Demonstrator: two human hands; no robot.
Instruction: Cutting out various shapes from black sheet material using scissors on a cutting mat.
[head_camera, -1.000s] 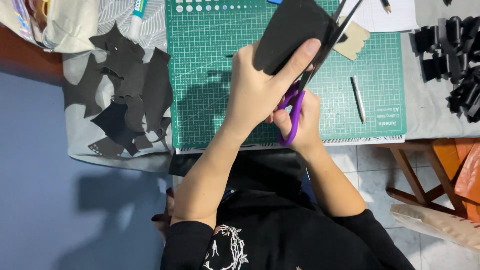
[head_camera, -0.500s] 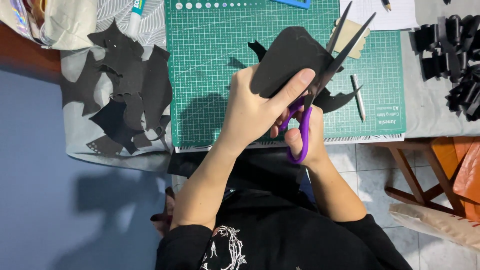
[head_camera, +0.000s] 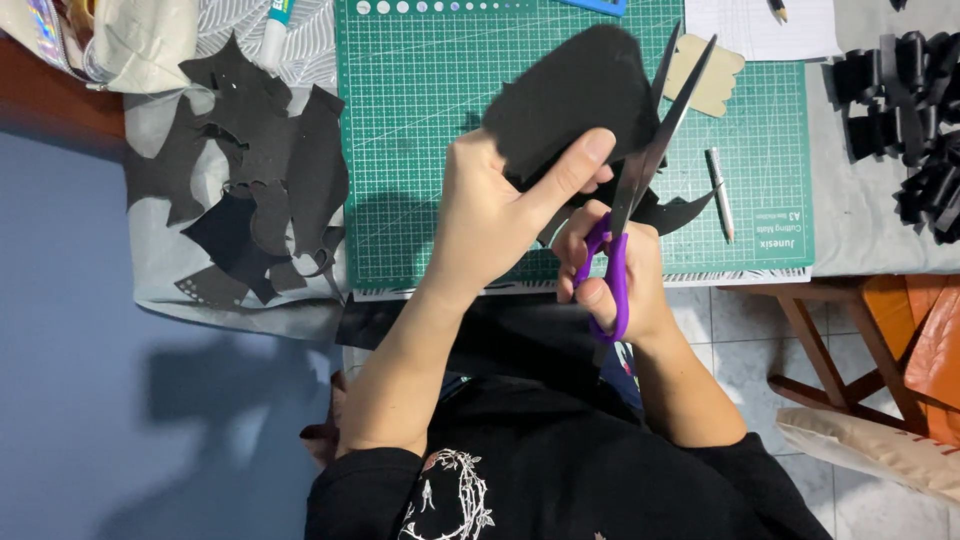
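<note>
Since a moment ago the purple-handled scissors (head_camera: 640, 180) have opened wide; right hand (head_camera: 612, 280) grips their loops, left hand (head_camera: 510, 205) pinches the black felt piece (head_camera: 570, 95) above the green cutting mat's (head_camera: 420, 120) near edge, trimming ongoing

I see a black top (head_camera: 560, 470) with long sleeves pushed up just past the elbows, so both forearms are bare. A white printed design (head_camera: 450, 495) of thorny, branching lines sits on the chest, left of the top's middle. Neither hand (head_camera: 500, 215) wears a glove, ring or watch that I can see.
</note>
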